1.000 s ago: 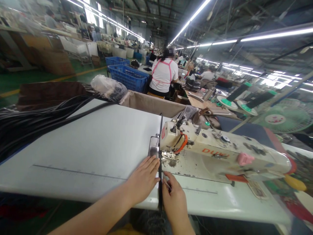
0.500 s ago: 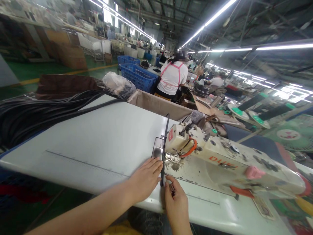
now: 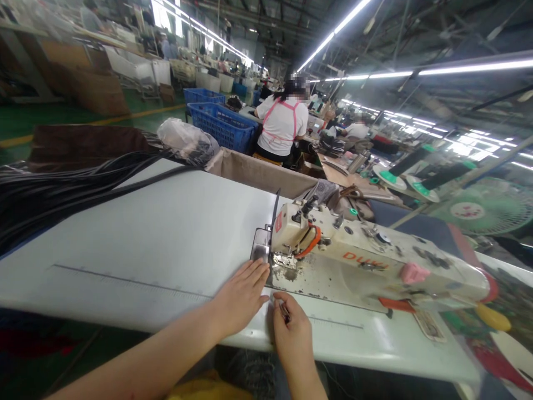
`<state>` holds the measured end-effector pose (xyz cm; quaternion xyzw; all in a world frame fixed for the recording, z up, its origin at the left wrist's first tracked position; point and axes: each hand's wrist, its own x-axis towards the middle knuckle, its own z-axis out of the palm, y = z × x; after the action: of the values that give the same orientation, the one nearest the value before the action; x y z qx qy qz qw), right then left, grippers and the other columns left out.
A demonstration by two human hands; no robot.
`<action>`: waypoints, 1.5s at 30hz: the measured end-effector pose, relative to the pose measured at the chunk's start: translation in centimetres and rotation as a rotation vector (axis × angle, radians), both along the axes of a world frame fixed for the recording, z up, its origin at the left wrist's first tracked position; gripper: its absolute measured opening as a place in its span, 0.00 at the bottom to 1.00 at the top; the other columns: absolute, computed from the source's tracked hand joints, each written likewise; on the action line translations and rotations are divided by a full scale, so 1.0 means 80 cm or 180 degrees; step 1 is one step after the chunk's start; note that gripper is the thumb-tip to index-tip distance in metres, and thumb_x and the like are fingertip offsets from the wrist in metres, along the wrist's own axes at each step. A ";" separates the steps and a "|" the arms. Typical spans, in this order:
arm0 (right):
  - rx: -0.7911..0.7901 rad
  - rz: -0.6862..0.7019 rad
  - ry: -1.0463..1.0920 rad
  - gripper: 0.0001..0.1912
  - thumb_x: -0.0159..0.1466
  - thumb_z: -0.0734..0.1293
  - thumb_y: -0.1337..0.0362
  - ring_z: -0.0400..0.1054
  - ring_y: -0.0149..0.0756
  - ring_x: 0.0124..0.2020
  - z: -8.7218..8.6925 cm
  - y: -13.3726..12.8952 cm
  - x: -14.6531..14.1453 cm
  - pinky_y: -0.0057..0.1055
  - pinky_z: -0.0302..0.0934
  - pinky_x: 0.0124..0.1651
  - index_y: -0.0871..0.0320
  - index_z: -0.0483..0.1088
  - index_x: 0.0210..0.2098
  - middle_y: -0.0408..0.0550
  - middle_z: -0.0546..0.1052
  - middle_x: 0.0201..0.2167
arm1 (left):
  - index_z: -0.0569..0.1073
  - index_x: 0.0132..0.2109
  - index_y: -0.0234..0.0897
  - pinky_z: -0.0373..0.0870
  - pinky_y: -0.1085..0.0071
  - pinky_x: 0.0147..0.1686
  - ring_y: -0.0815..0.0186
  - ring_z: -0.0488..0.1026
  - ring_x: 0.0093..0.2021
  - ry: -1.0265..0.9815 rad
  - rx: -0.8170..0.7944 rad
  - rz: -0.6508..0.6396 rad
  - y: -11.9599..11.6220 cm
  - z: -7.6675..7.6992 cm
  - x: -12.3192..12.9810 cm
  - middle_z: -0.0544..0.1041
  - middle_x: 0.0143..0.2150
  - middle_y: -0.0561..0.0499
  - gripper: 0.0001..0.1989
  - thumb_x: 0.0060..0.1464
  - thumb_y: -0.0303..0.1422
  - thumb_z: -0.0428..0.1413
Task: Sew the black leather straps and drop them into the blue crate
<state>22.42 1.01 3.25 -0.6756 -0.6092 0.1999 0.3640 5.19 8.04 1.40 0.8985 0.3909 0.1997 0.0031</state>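
Note:
A sewing machine lies across the pale table, its needle end facing left. Under that end passes a narrow black strip, which sticks up behind the presser foot. My left hand lies flat with its fingers stretched out, fingertips at the metal plate and the strip's near part. Just to the right, my right hand is curled at the table's front, thumb and forefinger together around a small metal object that I cannot make out.
Many black strips are heaped on the table's left side. Behind the table stand a fabric-lined bin and blue baskets. A person sits beyond. A fan is at right.
The black strip has moved away from me under the machine; its near end no longer shows between my hands. The whole view has shifted slightly to the right.

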 end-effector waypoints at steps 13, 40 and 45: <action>0.0164 0.0137 -0.0008 0.13 0.68 0.60 0.64 0.76 0.38 0.38 0.002 -0.002 -0.002 0.30 0.66 0.43 0.55 0.77 0.42 0.47 0.82 0.37 | 0.65 0.70 0.34 0.53 0.47 0.73 0.51 0.56 0.75 0.0048 -0.0445 0.0123 0.030 0.005 0.005 0.66 0.73 0.44 0.27 0.71 0.43 0.47; 0.0367 0.0106 -0.0037 0.12 0.70 0.60 0.65 0.76 0.38 0.36 0.002 -0.008 -0.005 0.30 0.66 0.41 0.55 0.76 0.41 0.47 0.81 0.35 | 0.77 0.60 0.40 0.63 0.59 0.70 0.55 0.69 0.67 -0.0703 -0.0995 -0.0620 0.184 0.020 0.025 0.74 0.66 0.46 0.19 0.66 0.32 0.54; 0.0421 0.0089 -0.0039 0.12 0.70 0.60 0.65 0.75 0.37 0.35 0.007 -0.009 -0.005 0.29 0.66 0.40 0.55 0.76 0.40 0.46 0.81 0.33 | 0.70 0.68 0.43 0.57 0.59 0.73 0.57 0.63 0.72 -0.0662 -0.0965 -0.0745 0.185 0.028 0.026 0.70 0.71 0.49 0.23 0.68 0.35 0.51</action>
<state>21.98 0.27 3.77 -0.6427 -0.6327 0.1601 0.4012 7.23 22.83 3.62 0.9016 0.3071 0.2285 0.2017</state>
